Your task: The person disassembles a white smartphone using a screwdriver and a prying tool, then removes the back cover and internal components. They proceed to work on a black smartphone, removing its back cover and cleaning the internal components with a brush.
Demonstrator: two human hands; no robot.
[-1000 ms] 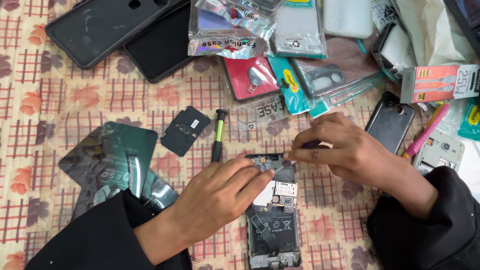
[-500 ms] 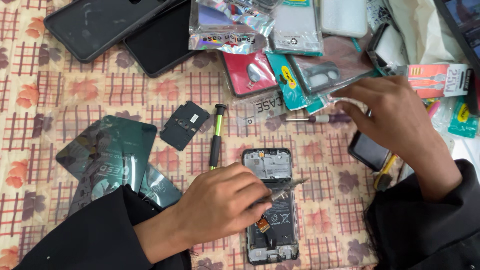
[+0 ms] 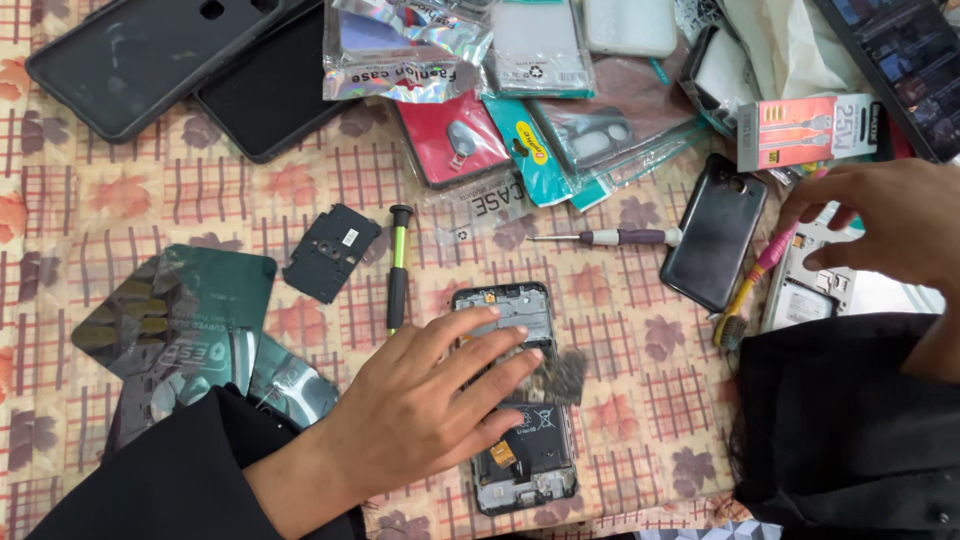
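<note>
Fingers of the left hand (image 3: 420, 410) lay spread flat on the opened phone (image 3: 520, 400), near the middle of the patterned tablecloth (image 3: 640, 350), holding nothing. Just left of the phone lay a green screwdriver (image 3: 397, 270). Far right, the right hand (image 3: 890, 225) hovered loosely open above a grey phone frame (image 3: 805, 285), beside a dark back cover (image 3: 715, 232).
</note>
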